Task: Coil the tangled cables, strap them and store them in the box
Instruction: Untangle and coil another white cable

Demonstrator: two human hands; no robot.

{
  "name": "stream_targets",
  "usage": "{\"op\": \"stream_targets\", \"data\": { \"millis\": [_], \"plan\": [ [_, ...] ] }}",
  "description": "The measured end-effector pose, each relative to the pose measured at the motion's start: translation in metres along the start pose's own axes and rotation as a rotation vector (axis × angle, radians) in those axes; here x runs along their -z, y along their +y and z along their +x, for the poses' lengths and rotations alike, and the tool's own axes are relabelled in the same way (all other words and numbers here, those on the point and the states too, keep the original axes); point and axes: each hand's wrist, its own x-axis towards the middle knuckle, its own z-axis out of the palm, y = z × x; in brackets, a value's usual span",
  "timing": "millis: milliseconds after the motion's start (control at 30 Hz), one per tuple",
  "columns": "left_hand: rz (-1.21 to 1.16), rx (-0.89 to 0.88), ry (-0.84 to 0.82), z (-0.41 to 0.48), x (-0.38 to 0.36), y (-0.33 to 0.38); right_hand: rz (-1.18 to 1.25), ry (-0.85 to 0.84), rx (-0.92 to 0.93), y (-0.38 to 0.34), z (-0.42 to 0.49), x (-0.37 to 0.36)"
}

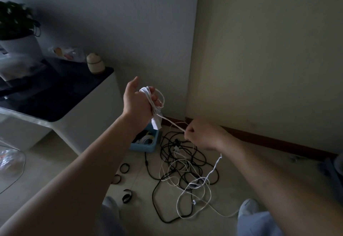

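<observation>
My left hand (137, 102) is raised with several turns of a white cable (154, 100) wound around its fingers, and a white plug hangs below it. My right hand (202, 135) pinches the same cable, pulled taut between both hands. Its loose end trails down to a tangle of black and white cables (185, 172) on the floor. A light blue box (146, 147) with coiled cables inside sits on the floor under my left wrist. Three black straps (124, 168) lie on the floor left of the tangle.
A white cabinet with a dark top (61, 94) stands at the left, bearing a potted plant (16, 31) and a small jar (95, 66). Walls meet in a corner behind the box. My knees show at the bottom edge.
</observation>
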Motion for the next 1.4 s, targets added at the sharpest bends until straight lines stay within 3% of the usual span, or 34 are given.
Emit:
{"op": "stream_targets", "data": {
  "millis": [100, 167, 267, 367, 500, 567, 767, 833, 933, 1133, 1267, 1400],
  "plan": [
    [0.439, -0.259, -0.046, -0.004, -0.010, -0.012, 0.081, 0.110, 0.110, -0.008, -0.001, 0.005],
    [0.613, -0.334, -0.132, -0.009, -0.016, -0.022, 0.124, 0.180, 0.214, -0.016, -0.004, 0.008],
    [0.799, -0.319, -0.307, -0.016, -0.019, -0.037, 0.233, 0.341, 0.319, -0.023, -0.011, 0.014],
    [0.809, -0.195, -0.446, -0.021, -0.019, -0.047, 0.378, 0.479, 0.339, -0.020, -0.013, 0.022],
    [0.902, -0.168, -0.568, -0.022, -0.014, -0.056, 0.547, 0.606, 0.237, -0.003, -0.005, 0.028],
    [0.952, -0.170, -0.546, -0.024, -0.015, -0.058, 0.616, 0.625, 0.203, 0.006, -0.001, 0.031],
    [0.838, -0.166, -0.310, -0.025, -0.020, -0.059, 0.655, 0.527, 0.134, 0.013, 0.004, 0.019],
    [0.717, -0.098, -0.268, -0.025, -0.019, -0.057, 0.709, 0.417, 0.102, 0.009, 0.002, 0.013],
    [0.569, -0.004, -0.260, -0.022, -0.019, -0.049, 0.875, 0.199, 0.161, 0.001, -0.005, 0.010],
    [0.360, 0.125, -0.323, -0.029, -0.024, -0.042, 0.946, -0.015, 0.144, 0.001, -0.006, 0.006],
    [0.178, 0.227, -0.410, -0.034, -0.023, -0.038, 1.021, -0.074, 0.176, 0.005, -0.005, 0.003],
    [0.049, 0.221, -0.423, -0.035, -0.024, -0.040, 1.016, -0.004, 0.185, -0.001, -0.003, -0.001]
  ]
}}
